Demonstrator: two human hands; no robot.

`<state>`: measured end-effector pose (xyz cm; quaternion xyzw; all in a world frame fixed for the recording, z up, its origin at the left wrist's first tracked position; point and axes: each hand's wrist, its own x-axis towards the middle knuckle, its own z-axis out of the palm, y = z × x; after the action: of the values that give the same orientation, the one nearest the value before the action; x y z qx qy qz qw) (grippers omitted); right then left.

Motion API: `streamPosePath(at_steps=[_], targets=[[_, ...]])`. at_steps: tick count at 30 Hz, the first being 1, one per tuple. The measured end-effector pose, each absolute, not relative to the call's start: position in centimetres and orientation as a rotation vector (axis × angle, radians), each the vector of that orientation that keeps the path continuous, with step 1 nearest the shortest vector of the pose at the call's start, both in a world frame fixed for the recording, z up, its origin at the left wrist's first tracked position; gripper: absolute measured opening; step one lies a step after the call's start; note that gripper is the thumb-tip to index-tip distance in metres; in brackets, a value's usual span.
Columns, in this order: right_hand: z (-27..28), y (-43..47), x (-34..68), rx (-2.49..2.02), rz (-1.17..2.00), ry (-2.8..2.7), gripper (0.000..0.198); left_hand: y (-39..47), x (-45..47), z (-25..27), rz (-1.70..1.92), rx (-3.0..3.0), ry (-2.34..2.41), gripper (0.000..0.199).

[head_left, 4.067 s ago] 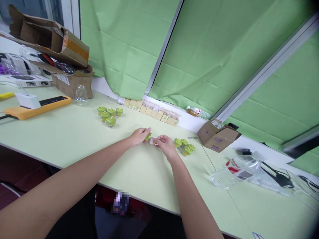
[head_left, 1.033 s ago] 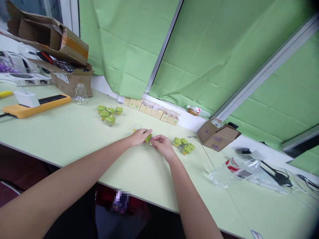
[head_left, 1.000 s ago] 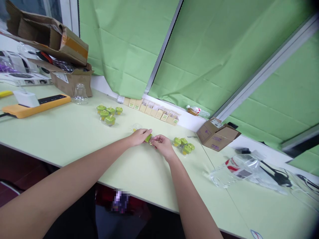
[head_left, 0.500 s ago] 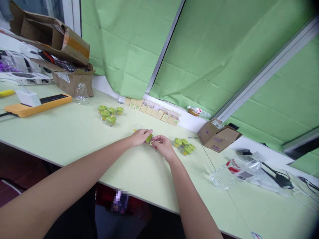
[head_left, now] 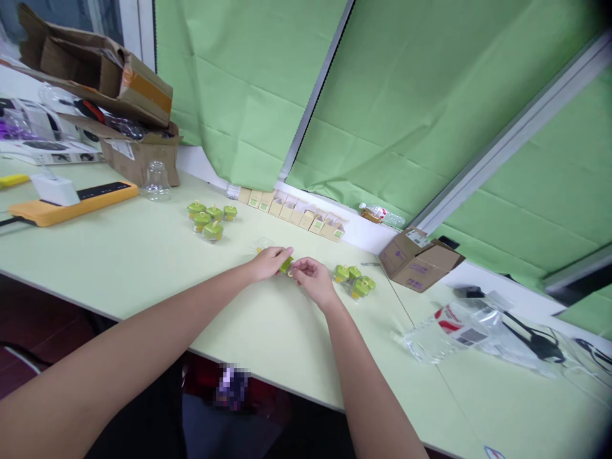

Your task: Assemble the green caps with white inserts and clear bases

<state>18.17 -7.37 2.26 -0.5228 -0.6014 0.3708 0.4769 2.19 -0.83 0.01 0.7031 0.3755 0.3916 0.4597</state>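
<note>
My left hand [head_left: 271, 262] is closed around a small green-topped container [head_left: 286, 264], mostly hidden by the fingers. At its right end my right hand [head_left: 310, 275] pinches a thin pale loop or strip [head_left: 290, 273]. Just beyond my left hand lies a clear plastic piece [head_left: 262, 243], partly covered. Several similar little clear containers with green lids [head_left: 213, 231] are grouped to the left. More green-lidded containers [head_left: 359, 288] sit close together to the right of my right hand.
A row of small cardboard boxes [head_left: 289, 209] lines the table's back edge. An orange power strip [head_left: 88, 203], a clear plastic dome [head_left: 156, 182] and an open carton [head_left: 138, 156] are at left. At right are a cardboard box [head_left: 418, 261] and a large clear bottle [head_left: 452, 328].
The fingers of my right hand have shifted slightly left, closer to the container, and less of the pale loop shows. My left hand stays in place.
</note>
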Motion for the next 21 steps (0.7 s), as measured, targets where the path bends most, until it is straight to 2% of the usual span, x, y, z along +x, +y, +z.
streamPosePath(at_steps=[7,15,21], targets=[[2.8,-7.6,17.4,-1.163,0.858,-1.296,0.028,-1.2,2.5,0.4,1.083,1.606,0.860,0.055],[2.1,-7.8,16.1,-1.149,0.688,-1.394,0.023,-2.1,3.3,0.9,1.180,1.364,0.783,0.050],[2.4,-8.5,15.0,-1.256,0.495,-1.358,0.018,-2.4,3.6,0.9,1.279,1.412,0.825,0.051]])
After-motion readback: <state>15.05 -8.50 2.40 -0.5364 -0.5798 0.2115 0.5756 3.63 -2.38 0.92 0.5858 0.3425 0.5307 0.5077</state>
